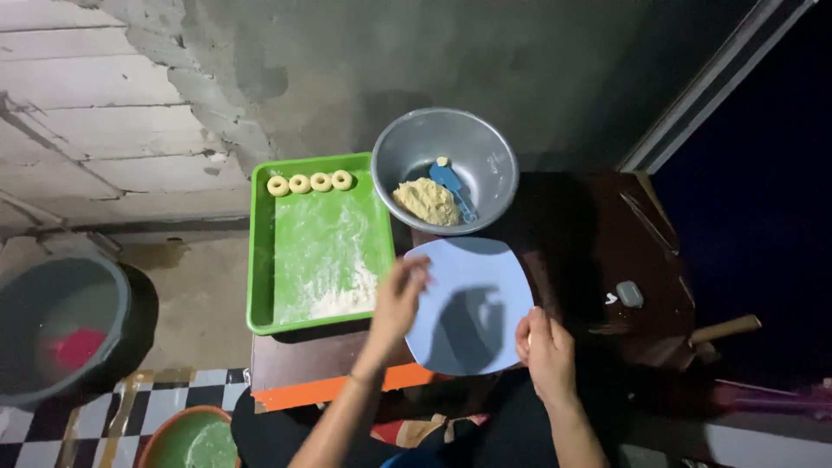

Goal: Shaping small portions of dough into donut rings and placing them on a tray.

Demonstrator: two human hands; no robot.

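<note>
no packages, labels, signs or screens visible

A tray (264,260) was set left of a bowl (485,143), with four dough rings (309,183) lined along its far edge. Dough (426,201) and a scoop (451,184) were held in the bowl. A plate (485,277) was placed nearer, just before the bowl.

Left hand (399,299) open, flat; right hand (544,351) curled, gripping.
</note>
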